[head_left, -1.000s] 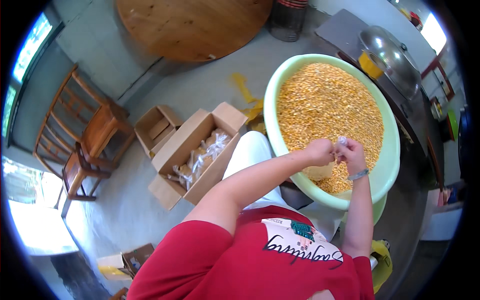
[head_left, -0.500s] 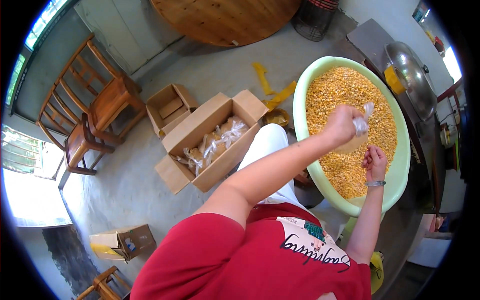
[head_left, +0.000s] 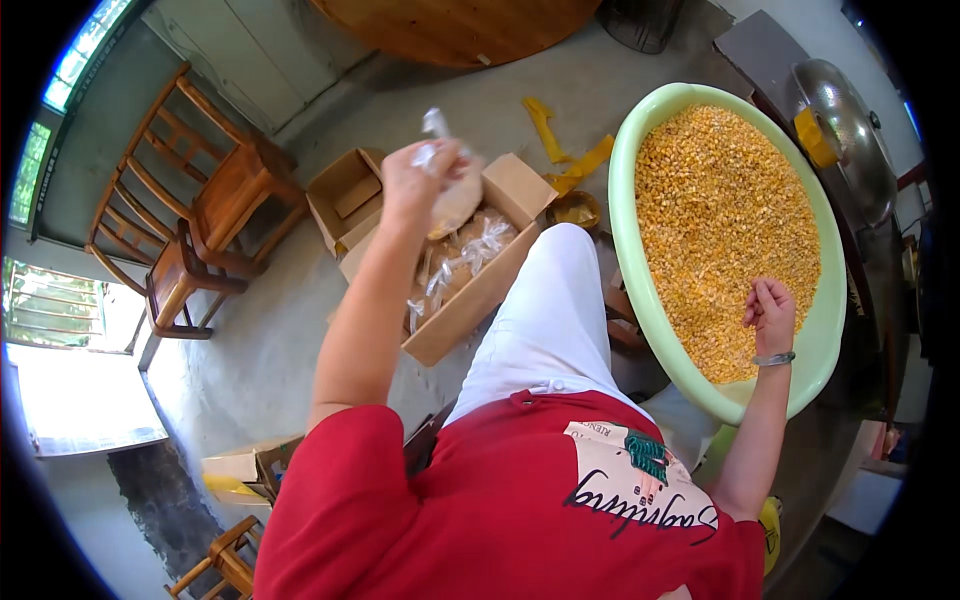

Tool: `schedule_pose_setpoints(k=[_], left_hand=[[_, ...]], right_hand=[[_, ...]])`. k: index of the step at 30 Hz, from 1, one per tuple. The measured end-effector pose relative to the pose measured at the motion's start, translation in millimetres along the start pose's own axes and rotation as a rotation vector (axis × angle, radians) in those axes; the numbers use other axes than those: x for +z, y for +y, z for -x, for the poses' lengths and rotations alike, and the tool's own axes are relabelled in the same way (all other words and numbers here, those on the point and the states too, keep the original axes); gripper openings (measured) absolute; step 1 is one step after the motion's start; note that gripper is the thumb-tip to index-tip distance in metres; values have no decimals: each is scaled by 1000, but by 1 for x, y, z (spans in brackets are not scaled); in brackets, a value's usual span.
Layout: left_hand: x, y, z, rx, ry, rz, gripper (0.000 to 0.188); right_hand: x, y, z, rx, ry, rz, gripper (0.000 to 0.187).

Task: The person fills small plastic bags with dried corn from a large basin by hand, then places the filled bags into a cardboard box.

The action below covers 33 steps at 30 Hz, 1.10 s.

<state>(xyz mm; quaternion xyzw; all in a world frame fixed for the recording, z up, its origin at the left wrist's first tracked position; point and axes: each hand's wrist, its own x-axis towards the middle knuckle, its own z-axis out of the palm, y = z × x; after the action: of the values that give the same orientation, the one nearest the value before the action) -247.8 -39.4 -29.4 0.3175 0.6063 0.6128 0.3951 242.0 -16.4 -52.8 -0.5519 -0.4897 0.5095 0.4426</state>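
My left hand [head_left: 418, 180] is closed around the gathered neck of a clear plastic bag [head_left: 458, 205], slightly blurred. The bag hangs below the fingers with pale tan contents, over an open cardboard box [head_left: 450, 330]. Inside that box lie several brownish filled bags [head_left: 470, 250] with knotted clear plastic tops. On the right, a pale green oval basin [head_left: 632, 235] holds a heap of yellow corn kernels [head_left: 725, 200]. Above the kernels at the basin's near right is my right hand [head_left: 770, 312], its fingers curled together; whatever they may hold is hidden. A bracelet circles that wrist.
A smaller open carton [head_left: 345, 195] adjoins the box, and wooden chairs [head_left: 225, 200] stand at the left. Yellow tape strips [head_left: 585, 165] and a tape roll [head_left: 575, 210] lie between box and basin. A metal lid [head_left: 845, 140] is beyond the basin, another carton [head_left: 250, 470] lower left.
My left hand has swung left with the plastic bag, from above the corn to above the cardboard box. My right hand stays over the basin. The view has shifted slightly.
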Motion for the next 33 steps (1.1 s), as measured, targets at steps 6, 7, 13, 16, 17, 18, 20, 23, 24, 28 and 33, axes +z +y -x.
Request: schedule_pose_setpoints(k=[6,7,13,16,17,18,20,23,24,28,33], left_hand=[[-88,-94,1,-170,273,-53,10],[-101,-115,1,-179,316,-37,10],[-141,-200,21,-303,494,3,4],[-142,-219,35,-333,587,-31,6],[-143,-225,38,-334,621,-46,8],[-147,-236,40,-333,679,-23,9],[-156,-267,44,-334,793,20,9],[-163,-299,52,-429,860,48,6],[-166,-308,55,-447,892,38,5],[-189,-352,59,-533,705,-383,4],[-168,-301,61,-572,694,-154,3]], right_hand=[[0,5,-3,23,-2,28,11],[0,6,-4,26,-6,31,11],[2,8,-6,51,-14,44,11],[-1,11,-6,64,-13,55,11],[-1,12,-6,71,-12,58,11],[0,12,-7,80,-11,65,12],[2,12,-6,101,-7,80,12],[0,15,-5,121,-10,91,12],[0,15,-6,124,-13,92,12],[2,15,-8,134,-31,100,12],[0,20,-7,171,-19,122,12]])
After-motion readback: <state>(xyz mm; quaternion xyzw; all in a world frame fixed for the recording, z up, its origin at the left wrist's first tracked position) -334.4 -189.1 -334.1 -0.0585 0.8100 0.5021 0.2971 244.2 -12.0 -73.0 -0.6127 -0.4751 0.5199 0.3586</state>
